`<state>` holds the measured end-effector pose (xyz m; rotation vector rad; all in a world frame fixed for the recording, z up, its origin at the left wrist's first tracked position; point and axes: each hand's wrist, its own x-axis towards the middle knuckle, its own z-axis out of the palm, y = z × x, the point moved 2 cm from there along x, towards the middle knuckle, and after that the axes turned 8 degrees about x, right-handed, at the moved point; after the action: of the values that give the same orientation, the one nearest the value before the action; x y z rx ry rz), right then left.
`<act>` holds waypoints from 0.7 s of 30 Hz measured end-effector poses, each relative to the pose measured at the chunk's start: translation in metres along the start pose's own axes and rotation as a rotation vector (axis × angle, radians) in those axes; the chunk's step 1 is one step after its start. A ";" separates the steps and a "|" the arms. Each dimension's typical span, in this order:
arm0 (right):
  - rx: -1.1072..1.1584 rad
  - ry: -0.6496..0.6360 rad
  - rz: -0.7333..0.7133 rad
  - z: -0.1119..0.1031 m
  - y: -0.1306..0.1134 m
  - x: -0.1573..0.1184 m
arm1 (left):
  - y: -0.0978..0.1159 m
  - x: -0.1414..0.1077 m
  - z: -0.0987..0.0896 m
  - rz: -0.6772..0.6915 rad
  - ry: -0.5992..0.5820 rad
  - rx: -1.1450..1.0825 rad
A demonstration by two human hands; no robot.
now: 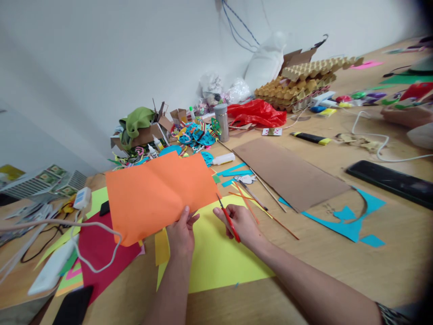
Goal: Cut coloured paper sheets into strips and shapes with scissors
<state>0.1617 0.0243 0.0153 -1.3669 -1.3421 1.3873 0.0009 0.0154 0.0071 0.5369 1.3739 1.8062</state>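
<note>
An orange sheet of paper (pixel 158 194) is raised over the table, its lower edge pinched between the thumb and fingers of my left hand (pixel 182 232). My right hand (pixel 241 225) grips red-handled scissors (pixel 230 222); their dark blades point up toward the sheet's lower right corner. Beneath both hands lies a yellow sheet (pixel 216 266). Thin orange and yellow strips (pixel 248 203) rest just beyond my right hand. To the left, a dark red sheet (pixel 98 257) lies partly under a looped white cable.
Brown cardboard (pixel 287 174) and blue paper scraps (pixel 352 228) lie at the right, near a black case (pixel 392 180). Farther back are a metal bottle (pixel 221 123), a red plastic bag (pixel 259 113) and stacked egg trays (pixel 301 85). A black phone (pixel 73 307) is at front left.
</note>
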 end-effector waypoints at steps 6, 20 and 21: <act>0.013 -0.008 0.014 -0.001 -0.001 -0.001 | 0.000 0.001 0.001 0.005 -0.001 0.000; 0.120 -0.041 0.044 0.001 0.001 0.000 | -0.003 0.000 0.001 0.029 -0.053 0.019; 0.123 -0.041 0.051 0.001 0.002 0.000 | -0.003 0.000 0.001 0.036 -0.053 0.020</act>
<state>0.1613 0.0241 0.0135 -1.3058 -1.2343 1.5139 0.0026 0.0162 0.0044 0.6192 1.3559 1.7960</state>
